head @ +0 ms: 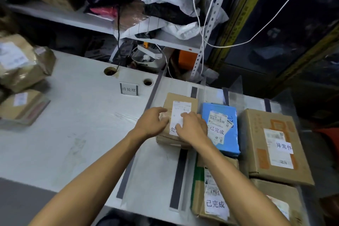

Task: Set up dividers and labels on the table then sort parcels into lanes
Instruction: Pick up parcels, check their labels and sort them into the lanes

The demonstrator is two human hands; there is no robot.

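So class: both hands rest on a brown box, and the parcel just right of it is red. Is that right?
Not quite. Head view: both hands, left hand and right hand, rest on the brown box, but the parcel just right of it is blue.

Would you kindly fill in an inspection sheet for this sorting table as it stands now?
Surface: white table, two round cable holes at its back.
Job's things: grey divider strips; standing label card; brown cardboard parcel under both hands; blue padded parcel; large brown box on the right.
Clutter: taped brown parcels at the table's left end.
Grippers: left hand and right hand rest on the cardboard parcel.
Cables: black cable into a hole; white cords hanging.
Surroundings: shelf of bagged goods.
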